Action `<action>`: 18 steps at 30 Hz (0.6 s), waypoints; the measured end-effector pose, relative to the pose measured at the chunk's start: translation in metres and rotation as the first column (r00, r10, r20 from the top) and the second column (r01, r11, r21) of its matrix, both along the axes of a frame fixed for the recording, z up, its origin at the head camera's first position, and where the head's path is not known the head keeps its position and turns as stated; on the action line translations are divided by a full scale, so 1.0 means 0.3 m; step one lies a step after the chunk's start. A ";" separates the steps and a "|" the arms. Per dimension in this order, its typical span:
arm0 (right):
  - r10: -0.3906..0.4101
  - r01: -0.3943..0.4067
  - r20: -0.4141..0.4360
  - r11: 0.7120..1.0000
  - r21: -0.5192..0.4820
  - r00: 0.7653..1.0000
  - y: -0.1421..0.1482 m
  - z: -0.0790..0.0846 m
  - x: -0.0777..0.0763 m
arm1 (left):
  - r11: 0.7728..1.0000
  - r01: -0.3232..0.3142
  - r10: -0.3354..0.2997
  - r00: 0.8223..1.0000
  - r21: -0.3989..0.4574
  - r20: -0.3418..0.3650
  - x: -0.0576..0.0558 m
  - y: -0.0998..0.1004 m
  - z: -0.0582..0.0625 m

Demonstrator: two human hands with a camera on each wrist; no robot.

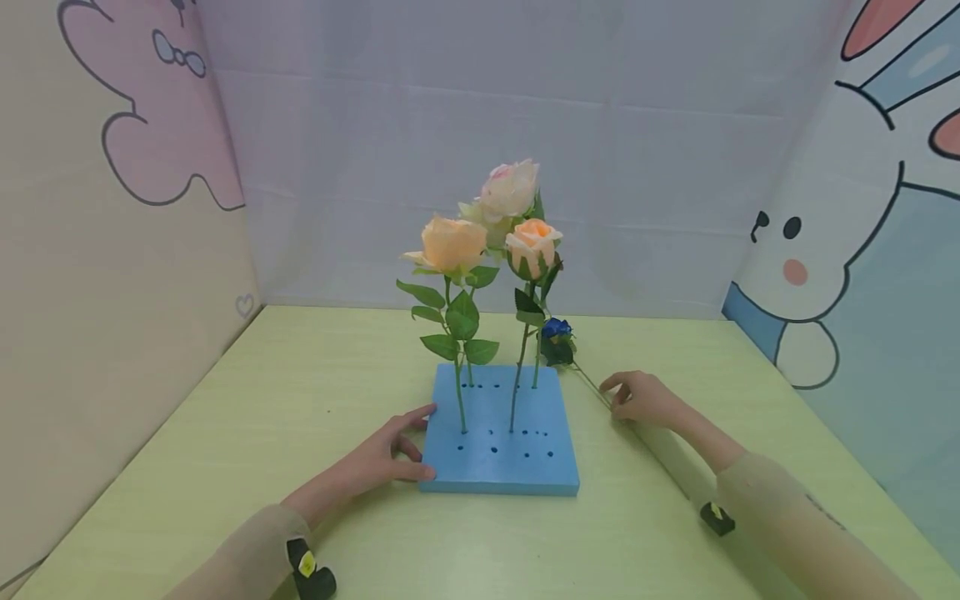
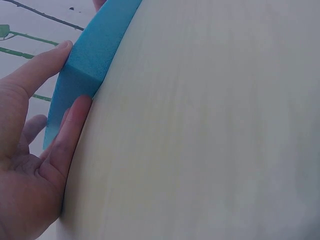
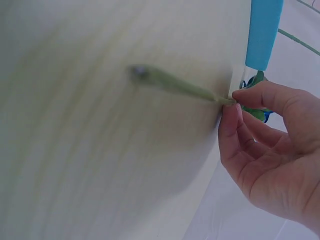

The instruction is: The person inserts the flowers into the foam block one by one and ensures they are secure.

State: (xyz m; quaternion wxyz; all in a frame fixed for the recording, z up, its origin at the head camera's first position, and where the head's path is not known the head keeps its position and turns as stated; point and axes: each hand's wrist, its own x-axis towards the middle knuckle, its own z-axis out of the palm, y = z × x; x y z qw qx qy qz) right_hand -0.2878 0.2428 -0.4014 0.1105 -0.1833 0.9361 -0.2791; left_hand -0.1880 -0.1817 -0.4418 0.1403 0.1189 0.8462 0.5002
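A blue block with holes point(image 1: 498, 483) has artificial roses standing upright in it. A peach rose point(image 1: 452, 245) is at the left, a smaller orange-peach rose point(image 1: 533, 246) at the right, and a pale pink rose point(image 1: 510, 188) rises behind. My left hand point(image 1: 393, 450) rests against the block's left side, thumb at the near corner and forefinger stretched along the edge. To the right of the block, my right hand point(image 1: 643, 398) pinches the green stem point(image 3: 185, 88) of a blue rose point(image 1: 557, 328) between thumb and fingertips. That rose's head is beyond the block's back right corner.
A pale wood-look table point(image 1: 247, 433) lies under everything. White cloth point(image 1: 360, 167) hangs behind it, with printed cartoon figures on the side panels, including a rabbit point(image 1: 810, 250) at the right. Small dark devices are strapped to both wrists.
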 end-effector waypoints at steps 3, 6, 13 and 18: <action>0.006 -0.006 0.010 1.000 0.015 1.000 -0.001 0.002 0.000 | 1.000 0.002 -0.002 1.000 0.004 0.001 0.000 -0.001 0.000; 0.008 -0.008 0.031 1.000 0.025 0.999 -0.003 0.005 0.003 | 1.000 0.012 -0.012 1.000 0.012 0.000 0.000 -0.002 -0.003; 0.041 -0.041 0.102 0.999 -0.004 0.994 0.004 0.012 0.014 | 1.000 0.020 -0.019 1.000 0.010 -0.006 0.000 -0.004 -0.003; 0.048 -0.044 0.122 0.998 -0.040 0.991 0.008 0.011 0.016 | 1.000 0.015 -0.015 1.000 0.008 -0.003 0.000 -0.003 -0.002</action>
